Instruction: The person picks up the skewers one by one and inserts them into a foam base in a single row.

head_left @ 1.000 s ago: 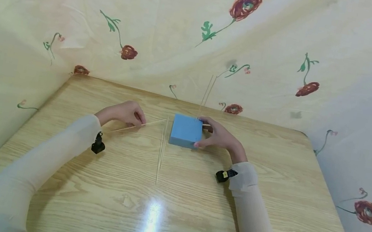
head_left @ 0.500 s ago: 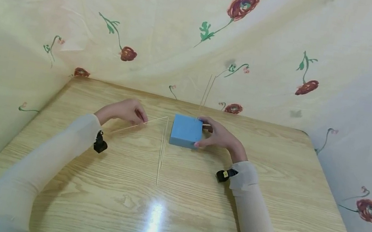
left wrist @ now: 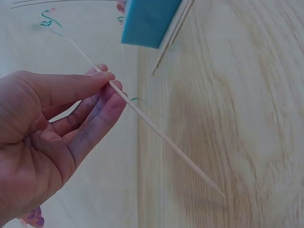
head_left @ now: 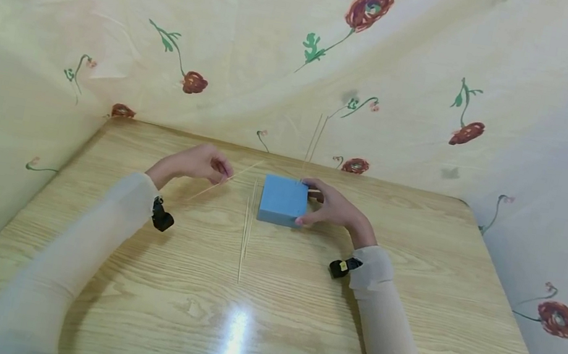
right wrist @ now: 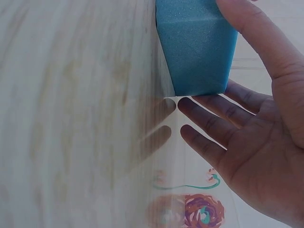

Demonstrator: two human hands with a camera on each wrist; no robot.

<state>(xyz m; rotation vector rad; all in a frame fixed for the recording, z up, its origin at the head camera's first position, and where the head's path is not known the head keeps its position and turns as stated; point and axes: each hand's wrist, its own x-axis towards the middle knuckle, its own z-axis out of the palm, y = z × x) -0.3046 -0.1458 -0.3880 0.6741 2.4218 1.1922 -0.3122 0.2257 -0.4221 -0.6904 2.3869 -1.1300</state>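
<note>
In the head view my left hand (head_left: 207,164) is raised left of a blue foam block (head_left: 284,201). Its thumb and fingertips pinch a thin wooden skewer (left wrist: 161,135), held slantwise with a pointed end lower right in the left wrist view. My right hand (head_left: 334,204) holds the block's right side, thumb at the front and fingers at the back. In the right wrist view the thumb lies on the block (right wrist: 197,57), and part of the fingers is hidden behind it. Two upright skewers (head_left: 314,138) rise at the block's back right.
Loose skewers (head_left: 251,218) lie on the wooden table (head_left: 292,329), just left of the block. A flower-printed cloth (head_left: 261,42) hangs behind the table and along its sides. Small black cameras (head_left: 162,218) sit on both wrists.
My left hand has lifted and shifted slightly right, tilting the skewer more steeply, its far end now higher and farther back. The right hand and block stay put.
</note>
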